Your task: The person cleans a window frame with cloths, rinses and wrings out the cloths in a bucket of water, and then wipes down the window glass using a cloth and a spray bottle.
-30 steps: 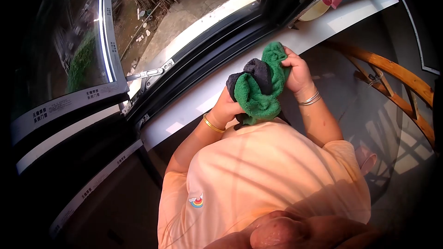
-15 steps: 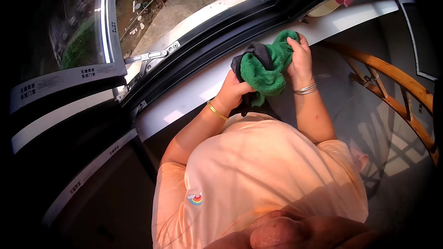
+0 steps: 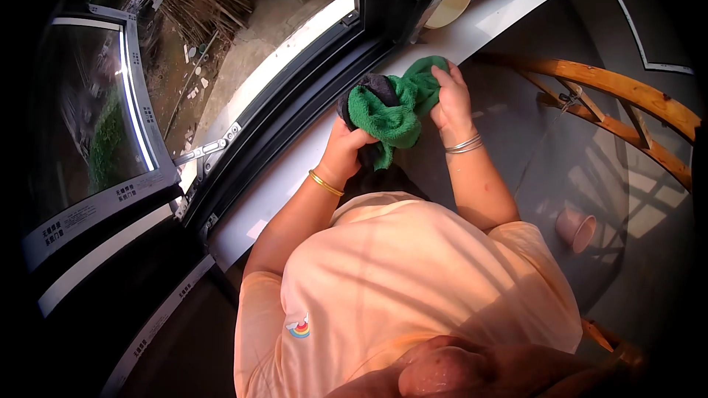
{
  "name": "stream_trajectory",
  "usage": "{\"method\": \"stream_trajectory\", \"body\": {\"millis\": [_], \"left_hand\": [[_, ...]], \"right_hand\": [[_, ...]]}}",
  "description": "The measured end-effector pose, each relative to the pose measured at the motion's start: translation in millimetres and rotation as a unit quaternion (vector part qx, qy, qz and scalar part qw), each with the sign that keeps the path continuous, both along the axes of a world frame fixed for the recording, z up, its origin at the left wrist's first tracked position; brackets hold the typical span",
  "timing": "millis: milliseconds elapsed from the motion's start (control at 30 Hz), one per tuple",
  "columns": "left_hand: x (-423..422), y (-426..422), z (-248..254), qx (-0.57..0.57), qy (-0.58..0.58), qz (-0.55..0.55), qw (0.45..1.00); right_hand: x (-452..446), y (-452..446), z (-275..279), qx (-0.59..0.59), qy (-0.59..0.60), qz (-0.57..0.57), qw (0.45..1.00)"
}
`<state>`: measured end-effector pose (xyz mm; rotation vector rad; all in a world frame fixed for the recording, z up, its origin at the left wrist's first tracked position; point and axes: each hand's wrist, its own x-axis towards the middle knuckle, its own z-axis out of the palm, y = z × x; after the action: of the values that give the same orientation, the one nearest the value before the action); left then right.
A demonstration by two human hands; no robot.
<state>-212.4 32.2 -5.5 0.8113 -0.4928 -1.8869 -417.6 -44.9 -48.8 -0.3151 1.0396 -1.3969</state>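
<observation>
holding green cloth point(image 3: 391, 116) near 系统门窗 window point(image 3: 74, 221)

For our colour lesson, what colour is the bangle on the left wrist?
Gold-coloured metal, showing best in the head view.

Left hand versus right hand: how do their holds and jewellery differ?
The left hand holds the bunched part of the green and dark grey plush cloth, the right hand its green end. The left wrist wears a gold bangle, the right silver bangles. Both hands grip one cloth.
</observation>
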Motion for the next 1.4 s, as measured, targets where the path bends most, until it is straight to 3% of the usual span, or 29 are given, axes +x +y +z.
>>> {"method": "stream_trajectory", "body": {"millis": [467,633,967,1067,1233,1400], "left_hand": [[-10.5,-33.7,1.2,0.004,-0.016,0.027,0.999],[-7.5,-31.9,2.6,0.004,-0.011,0.03,0.999],[-9.9,-40.0,-1.6,-0.006,0.005,0.021,1.0],[-10.0,-37.9,2.0,-0.008,0.005,0.033,0.999],[3.8,-10.3,0.2,-0.026,-0.005,0.054,0.998],[39.3,27.5,8.0,-0.047,-0.023,0.078,0.996]], "right_hand": [[7.1,-38.5,-0.5,-0.015,-0.065,-0.027,0.997],[9.4,-35.0,2.8,0.009,-0.01,-0.038,0.999],[12.6,-45.7,-10.1,0.022,-0.013,-0.052,0.998],[25.5,-45.7,1.1,0.019,0.05,-0.09,0.995],[49.0,-23.9,3.2,0.007,0.134,-0.015,0.991],[90.7,5.1,-1.1,0.014,0.116,0.006,0.993]]}}
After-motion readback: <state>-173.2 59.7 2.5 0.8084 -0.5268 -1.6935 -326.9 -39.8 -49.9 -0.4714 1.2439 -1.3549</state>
